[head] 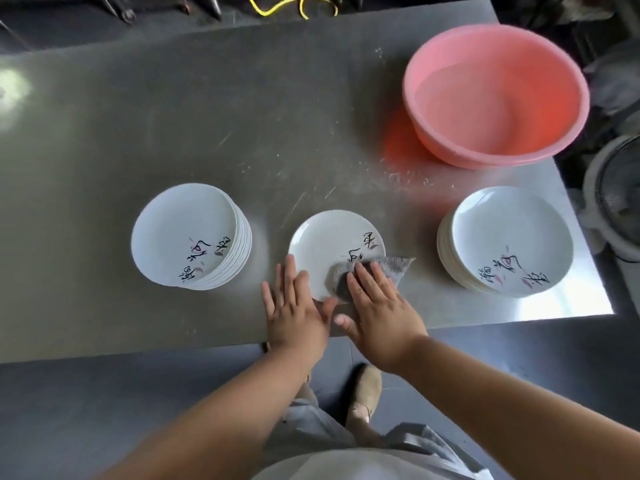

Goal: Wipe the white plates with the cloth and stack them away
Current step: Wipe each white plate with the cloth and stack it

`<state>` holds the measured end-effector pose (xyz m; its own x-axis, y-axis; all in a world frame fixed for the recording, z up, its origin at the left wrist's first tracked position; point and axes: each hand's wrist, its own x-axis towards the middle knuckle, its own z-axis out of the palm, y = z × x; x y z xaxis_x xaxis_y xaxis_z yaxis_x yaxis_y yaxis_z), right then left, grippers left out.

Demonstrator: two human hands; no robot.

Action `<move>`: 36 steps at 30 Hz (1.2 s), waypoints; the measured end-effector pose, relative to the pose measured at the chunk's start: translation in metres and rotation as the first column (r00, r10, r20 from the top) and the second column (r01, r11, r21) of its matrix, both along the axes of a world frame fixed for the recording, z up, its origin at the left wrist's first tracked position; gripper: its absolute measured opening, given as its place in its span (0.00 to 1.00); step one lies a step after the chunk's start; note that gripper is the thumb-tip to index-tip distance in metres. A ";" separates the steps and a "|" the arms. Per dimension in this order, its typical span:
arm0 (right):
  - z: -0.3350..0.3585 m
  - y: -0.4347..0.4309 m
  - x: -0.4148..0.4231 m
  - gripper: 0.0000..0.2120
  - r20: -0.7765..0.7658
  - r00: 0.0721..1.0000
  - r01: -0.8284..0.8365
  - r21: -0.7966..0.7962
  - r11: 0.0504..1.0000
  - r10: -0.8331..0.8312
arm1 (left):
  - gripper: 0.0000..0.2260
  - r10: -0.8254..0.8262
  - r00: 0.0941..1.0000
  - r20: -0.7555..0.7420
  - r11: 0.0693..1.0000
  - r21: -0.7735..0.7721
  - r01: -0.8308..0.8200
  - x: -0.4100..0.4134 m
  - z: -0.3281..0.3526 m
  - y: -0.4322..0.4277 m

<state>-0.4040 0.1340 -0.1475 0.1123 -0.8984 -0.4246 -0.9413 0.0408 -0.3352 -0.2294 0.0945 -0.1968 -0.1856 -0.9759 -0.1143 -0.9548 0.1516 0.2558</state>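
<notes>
Pressing the grey cloth [394, 268] onto the near right part of the single white plate [329, 244] with the right hand [377, 306], fingers straight and together, nothing clamped. Steadying the near left rim with the left hand [294, 306], fingers straight and slightly spread, flat across rim and table [173, 116], nothing gripped. Located at the near table edge, between the left stack [183, 233] and the right stack [502, 233], apart from both.

Treat the plate as rigid, glazed, brittle and probably light; expect sliding on the brushed metal top, hence the steadying palm. Lift by the rim, thumb on top and fingertips beneath. Treat the cloth as soft and limp; gather anywhere. Lower squarely onto a stack to avoid chipping. Impossible to tell which stack holds wiped plates.

Allow for scratches and pale specks near the pink basin [450, 147] at the far right. Beyond the table: dark floor, a yellow cable [277, 6], a wire-grilled fan [620, 202] at the right.
</notes>
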 end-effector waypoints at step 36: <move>-0.001 -0.089 -0.038 0.39 -0.147 0.986 0.066 -0.058 0.996 -0.074 | 0.33 -0.203 0.962 0.184 0.976 0.117 0.184 0.019 0.018 -0.064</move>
